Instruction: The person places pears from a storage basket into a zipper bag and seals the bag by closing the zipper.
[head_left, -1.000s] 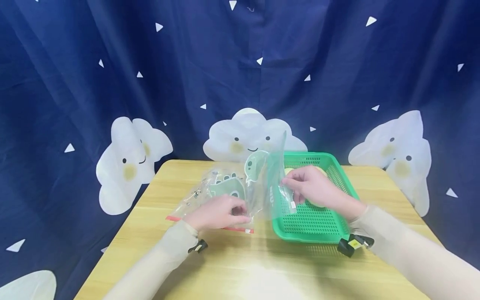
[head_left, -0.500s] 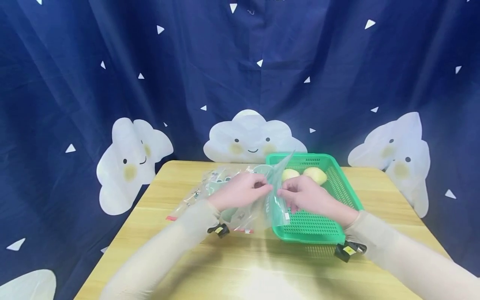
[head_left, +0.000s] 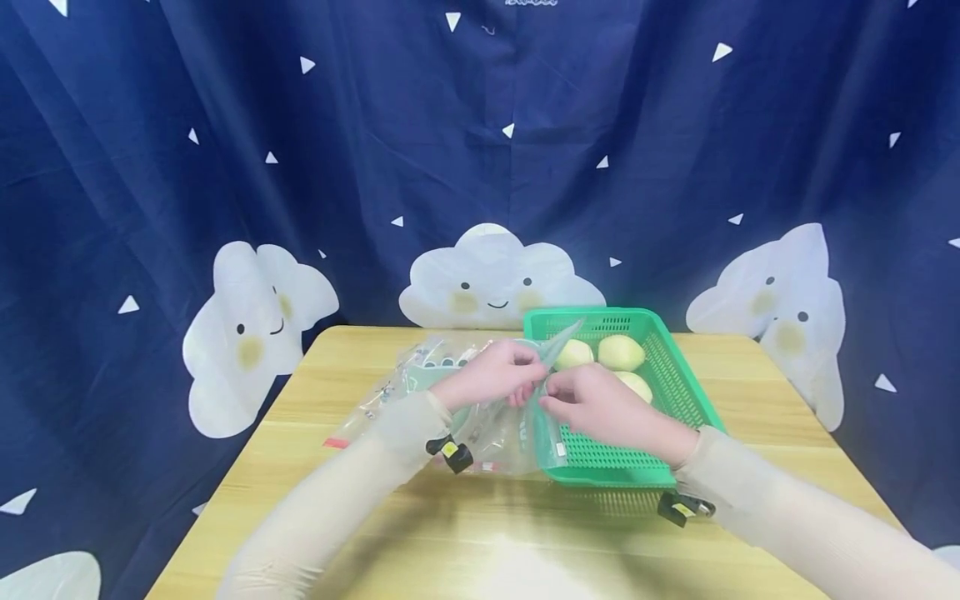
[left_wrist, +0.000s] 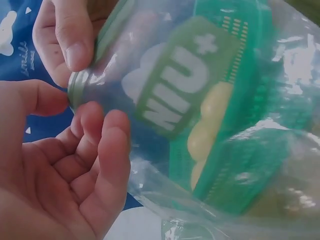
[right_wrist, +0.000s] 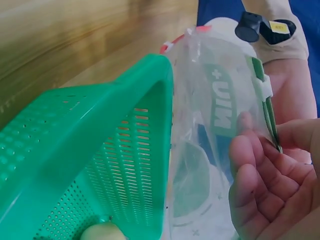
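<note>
Both hands are at the mouth of a clear zip bag (left_wrist: 170, 80) with a green zip and "NIU+" lettering. In the left wrist view, my left hand (head_left: 491, 373) pinches the zip edge between thumb and fingers. Close beside it, my right hand (head_left: 611, 410) pinches the same edge; in the right wrist view its thumb lies on the green zip strip, near a white slider (right_wrist: 265, 87). The bag leans against a green perforated basket (head_left: 693, 392). Pale yellow, rounded pieces (head_left: 621, 353), fruit or potatoes, sit inside the basket. What the bag holds, if anything, cannot be told.
Another clear bag with a red zip strip (head_left: 337, 442) lies on the wooden table (head_left: 450, 542), partly under my left arm. Behind the table hangs a dark blue curtain (head_left: 360, 125) with white clouds.
My left hand has moved up and right from the lower bag to the green zip edge, beside my right hand. The raised bag has lowered, exposing more of the basket's yellow pieces.
</note>
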